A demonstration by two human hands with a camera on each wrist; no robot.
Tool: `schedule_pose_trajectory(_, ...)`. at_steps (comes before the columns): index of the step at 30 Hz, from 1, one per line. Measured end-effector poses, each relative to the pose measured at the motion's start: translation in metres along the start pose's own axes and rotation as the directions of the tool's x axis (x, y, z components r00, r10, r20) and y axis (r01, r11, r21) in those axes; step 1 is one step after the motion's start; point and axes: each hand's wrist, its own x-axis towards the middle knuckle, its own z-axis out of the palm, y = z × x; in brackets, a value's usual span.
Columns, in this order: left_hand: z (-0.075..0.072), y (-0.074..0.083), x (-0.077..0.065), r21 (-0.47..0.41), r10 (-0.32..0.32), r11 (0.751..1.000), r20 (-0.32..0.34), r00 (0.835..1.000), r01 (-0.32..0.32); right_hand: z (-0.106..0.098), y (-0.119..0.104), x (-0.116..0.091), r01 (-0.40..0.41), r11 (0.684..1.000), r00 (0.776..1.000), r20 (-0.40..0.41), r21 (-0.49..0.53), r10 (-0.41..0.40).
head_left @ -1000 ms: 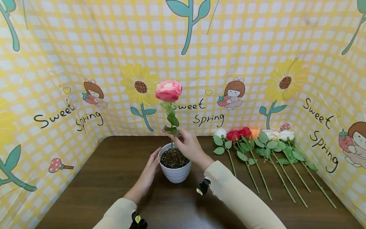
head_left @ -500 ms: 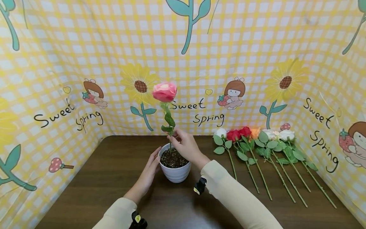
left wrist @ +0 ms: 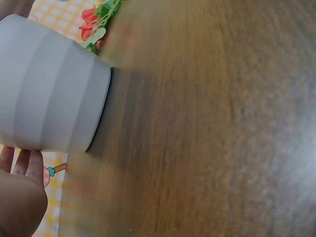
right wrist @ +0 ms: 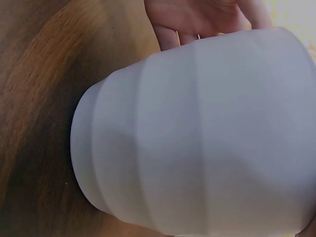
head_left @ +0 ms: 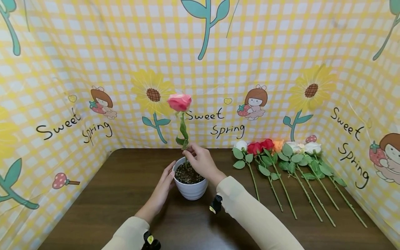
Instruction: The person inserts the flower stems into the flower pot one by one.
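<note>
A pink artificial rose (head_left: pixel 180 102) stands almost upright in a ribbed white flowerpot (head_left: pixel 191 190), its stem running down to the dark soil (head_left: pixel 186 173). My right hand (head_left: pixel 202 161) pinches the stem just below the leaves, over the pot's rim. My left hand (head_left: pixel 163 184) rests against the pot's left side, fingers fairly straight. In the left wrist view, the fingertips (left wrist: pixel 35 163) of that hand touch the wall of the pot (left wrist: pixel 54 84). The right wrist view is mostly filled by the pot (right wrist: pixel 197 143), with the left hand (right wrist: pixel 207 19) behind it; the rose is out of that view.
Several artificial roses lie in a row on the brown table (head_left: pixel 103 208) at the right: a white one (head_left: pixel 241 146), red ones (head_left: pixel 255 148), an orange one (head_left: pixel 277 146) and pale ones (head_left: pixel 313 148). A yellow checked cloth (head_left: pixel 200 69) hangs behind and at both sides.
The pink rose has shifted slightly left and its bloom sits a little lower. My right hand has moved slightly left and down with the stem. The left hand and pot stay put.
</note>
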Motion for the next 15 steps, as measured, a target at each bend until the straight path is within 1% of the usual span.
schedule_pose_trajectory(2, -0.0002, -0.0003, -0.0001, 0.001, 0.003, 1.0, 0.0, 1.0, -0.003, 0.0004, -0.0009, -0.0006, -0.031, 0.999, 0.999, -0.006, -0.005, 0.031)
schedule_pose_trajectory(4, -0.0002, 0.0002, 0.0, 0.001, 0.007, 1.0, -0.001, 1.0, -0.007, 0.0011, -0.0009, -0.001, -0.036, 0.999, 0.999, -0.015, -0.027, 0.036)
schedule_pose_trajectory(10, 0.001, 0.0015, 0.0003, -0.004, 0.015, 1.0, -0.002, 1.0, -0.015, 0.0024, -0.0011, -0.0017, 0.014, 0.992, 1.0, 0.002, -0.122, -0.014)
schedule_pose_trajectory(15, 0.0022, 0.0019, 0.0005, -0.012, 0.019, 1.0, 0.003, 1.0, -0.019, 0.0033, 0.0006, -0.0015, 0.028, 0.989, 1.0, 0.0, -0.146, -0.028)
